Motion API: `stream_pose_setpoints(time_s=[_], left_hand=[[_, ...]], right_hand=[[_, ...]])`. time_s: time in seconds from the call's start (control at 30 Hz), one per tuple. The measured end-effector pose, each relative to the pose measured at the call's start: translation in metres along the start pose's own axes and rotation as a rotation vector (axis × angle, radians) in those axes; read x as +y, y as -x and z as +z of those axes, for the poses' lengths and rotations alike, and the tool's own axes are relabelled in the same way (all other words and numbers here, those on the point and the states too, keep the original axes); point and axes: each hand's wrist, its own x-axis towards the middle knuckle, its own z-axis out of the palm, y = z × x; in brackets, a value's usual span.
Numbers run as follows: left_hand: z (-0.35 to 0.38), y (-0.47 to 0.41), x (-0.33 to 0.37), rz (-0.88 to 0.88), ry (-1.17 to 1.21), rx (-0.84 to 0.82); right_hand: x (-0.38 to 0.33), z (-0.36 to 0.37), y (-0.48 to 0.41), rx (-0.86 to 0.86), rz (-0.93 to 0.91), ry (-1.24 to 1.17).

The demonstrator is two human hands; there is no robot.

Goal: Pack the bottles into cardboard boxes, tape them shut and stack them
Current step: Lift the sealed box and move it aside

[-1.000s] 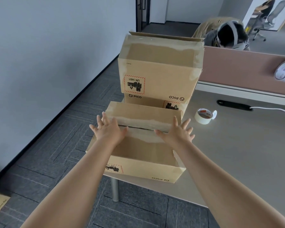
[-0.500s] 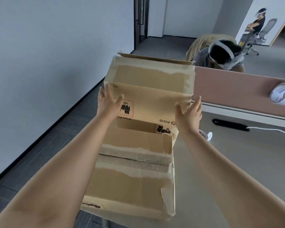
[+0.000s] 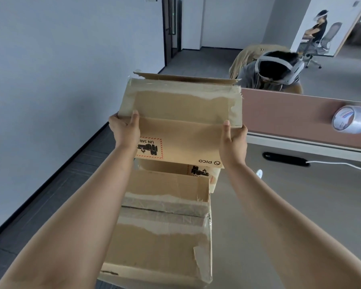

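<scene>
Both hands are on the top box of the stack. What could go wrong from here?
1. The left hand and right hand grip the top box only at its upper side edges; it could tilt or slide off the lower box.
2. Its far flap stands up, apparently untaped, so it may open if tipped.
3. The near box sits by the table edge; a forearm nudge might push it off.
</scene>
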Motion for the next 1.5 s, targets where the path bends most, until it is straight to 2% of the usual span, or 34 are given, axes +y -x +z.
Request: stream_pose_setpoints(time_s=[0.2,0.4,0.67,0.8,0.93,1.03,1.13,1.3,1.5], left_hand=[[-0.008,0.051,0.01,0.112,0.065,0.069],[0.004,0.122,0.015,0.181,0.067,0.038],[0.058,0.216,0.003,0.143,0.031,-0.079],[0.097,0.275,-0.002,0.167,0.012,-0.085],[0.139,0.339,-0.016,0.115,-0.068,-0.085],[0.172,0.392,-0.034,0.151,-0.092,-0.109],[0.198,0.435,-0.053,0.087,-0.122,-0.095],[0.223,0.481,-0.071,-0.015,-0.162,-0.1],[0.228,0.498,-0.088,0.001,-0.206,-0.107]], right_hand=[[-0.004,-0.03,0.034,0.119,-0.037,-0.068],[0.018,-0.087,0.069,0.221,0.039,-0.056],[0.058,-0.193,0.08,0.327,0.077,-0.023],[0.083,-0.259,0.074,0.345,0.097,-0.015],[0.119,-0.334,0.064,0.312,0.134,-0.003],[0.146,-0.393,0.056,0.264,0.179,0.029],[0.174,-0.436,0.053,0.24,0.23,0.046],[0.21,-0.481,0.05,0.185,0.29,0.074],[0.239,-0.508,0.05,0.065,0.317,0.105]])
